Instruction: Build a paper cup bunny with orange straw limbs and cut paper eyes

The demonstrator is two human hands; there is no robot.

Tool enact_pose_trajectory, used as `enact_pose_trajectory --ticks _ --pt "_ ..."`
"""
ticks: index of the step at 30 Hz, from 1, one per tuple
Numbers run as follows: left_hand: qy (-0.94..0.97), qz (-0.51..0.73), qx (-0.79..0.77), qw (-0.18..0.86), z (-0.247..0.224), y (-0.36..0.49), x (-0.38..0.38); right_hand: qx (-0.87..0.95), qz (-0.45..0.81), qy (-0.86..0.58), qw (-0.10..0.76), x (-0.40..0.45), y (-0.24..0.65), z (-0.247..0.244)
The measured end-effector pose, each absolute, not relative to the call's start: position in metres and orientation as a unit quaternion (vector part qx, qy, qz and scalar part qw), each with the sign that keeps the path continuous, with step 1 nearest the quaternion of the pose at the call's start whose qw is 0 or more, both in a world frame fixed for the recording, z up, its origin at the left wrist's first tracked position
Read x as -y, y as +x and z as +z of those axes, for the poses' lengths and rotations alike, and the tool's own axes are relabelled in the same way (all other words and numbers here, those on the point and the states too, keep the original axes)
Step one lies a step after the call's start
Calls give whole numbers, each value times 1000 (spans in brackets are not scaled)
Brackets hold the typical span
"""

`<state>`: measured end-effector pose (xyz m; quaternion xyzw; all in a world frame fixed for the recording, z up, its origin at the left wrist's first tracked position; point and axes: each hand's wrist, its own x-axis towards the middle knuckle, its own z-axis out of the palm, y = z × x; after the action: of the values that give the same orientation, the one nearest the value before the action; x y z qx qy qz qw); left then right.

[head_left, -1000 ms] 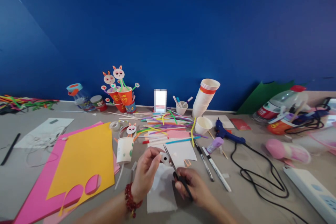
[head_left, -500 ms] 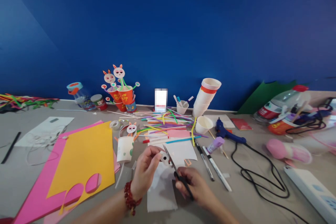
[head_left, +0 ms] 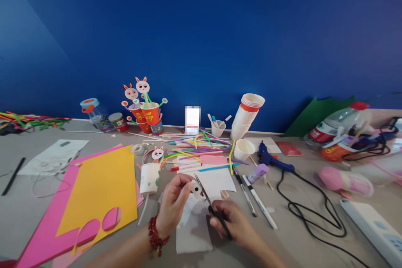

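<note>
Between thumb and fingers, my left hand [head_left: 174,199] pinches a small white paper piece with dark eye-like dots [head_left: 197,189]. My right hand [head_left: 230,220] is wrapped round the handles of black-handled scissors [head_left: 216,213]. The scissor blades point up and left along the right edge of the paper piece; whether they bite into it I cannot tell. Under both hands lies a white sheet [head_left: 193,234]. Left of my left hand stands a white paper cup [head_left: 150,179] with a small rabbit face [head_left: 157,153] above it.
Yellow card [head_left: 103,184] with cut holes lies on pink card at left. Drinking straws [head_left: 201,144] are heaped at centre back. A blue glue gun [head_left: 276,160] with a black cord, a purple glue stick [head_left: 258,173] and pens are on the right, below stacked cups [head_left: 246,115].
The paper piece has turned or shifted very slightly against the scissor blades. Both hands keep almost the same place and grip.
</note>
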<state>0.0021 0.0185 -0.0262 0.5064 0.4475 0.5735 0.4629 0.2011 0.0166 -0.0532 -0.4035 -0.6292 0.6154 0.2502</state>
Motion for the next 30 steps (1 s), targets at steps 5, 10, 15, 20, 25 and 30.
enact_pose_trajectory --ticks 5,10,15,20,25,30 --pt "511 579 -441 457 -24 2 -20 631 612 -414 239 -17 201 -54" --pt "514 576 -446 453 -23 2 -21 636 604 -418 236 -17 202 -53" --pt "503 577 -448 461 -21 2 -21 632 612 -412 236 -16 201 -51" --pt "498 580 -449 463 -23 2 -20 628 621 -405 238 -15 200 -52" --pt "494 580 -447 468 -25 1 -21 624 621 -412 234 -16 200 -54" --pt "493 580 -439 477 -23 3 -21 624 623 -409 235 -15 200 -50"
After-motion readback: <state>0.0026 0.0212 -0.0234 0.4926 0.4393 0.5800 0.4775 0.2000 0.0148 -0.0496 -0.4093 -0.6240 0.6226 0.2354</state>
